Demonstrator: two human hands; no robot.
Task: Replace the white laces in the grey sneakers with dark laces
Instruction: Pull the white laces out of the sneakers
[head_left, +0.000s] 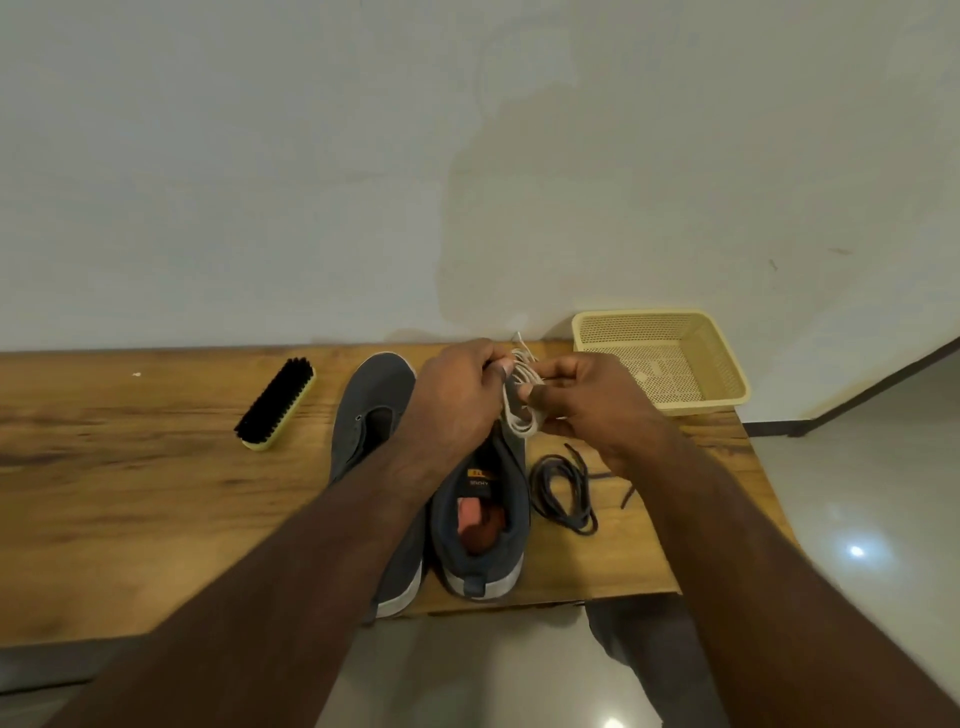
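Below the grip, matt grey cloth sneakers (475, 525) with white rubber soles stand on a grained wooden desk (130, 493), beside a perforated yellow plastic basket (722, 364) and glossy floor tiles (857, 519).

right sneaker (480, 525) toe hidden behind hands, left sneaker (371, 415) partly covered by forearm, insole label unreadable

Table (130, 499): sneakers (480, 525), brush (275, 402), basket (727, 358), dark laces (563, 491)
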